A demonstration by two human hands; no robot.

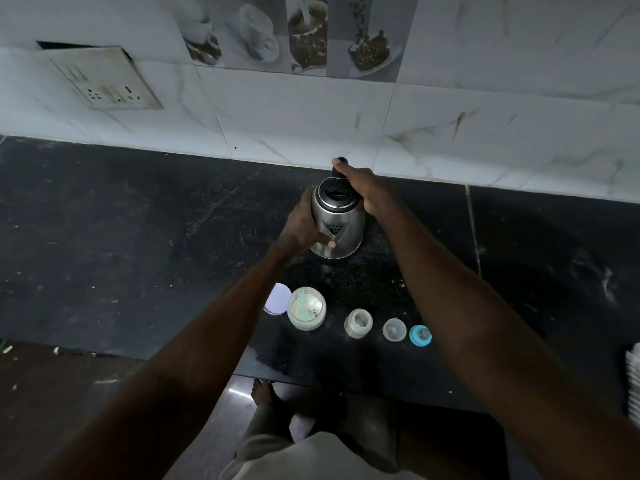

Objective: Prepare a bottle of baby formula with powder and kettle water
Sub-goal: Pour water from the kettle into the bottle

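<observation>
Kettle [337, 220]: right hand [363, 188] grips handle, left hand [301, 226] wraps body; if hot, cd burn, then drop/spill.

Open counter [104, 237] left of kettle [341, 223]

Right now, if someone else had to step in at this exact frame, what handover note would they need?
Left hand holds the kettle by its steel side; right hand grips its black handle. The kettle's lid is shut and its spout faces the person.
Along the front of the counter: open powder jar with its white lid beside it, open bottle, clear cap, blue ring.
Done: jar and bottle opened, parts laid out. Cannot tell whether powder is in the bottle.
Left: pour water, close the bottle, mix.
</observation>
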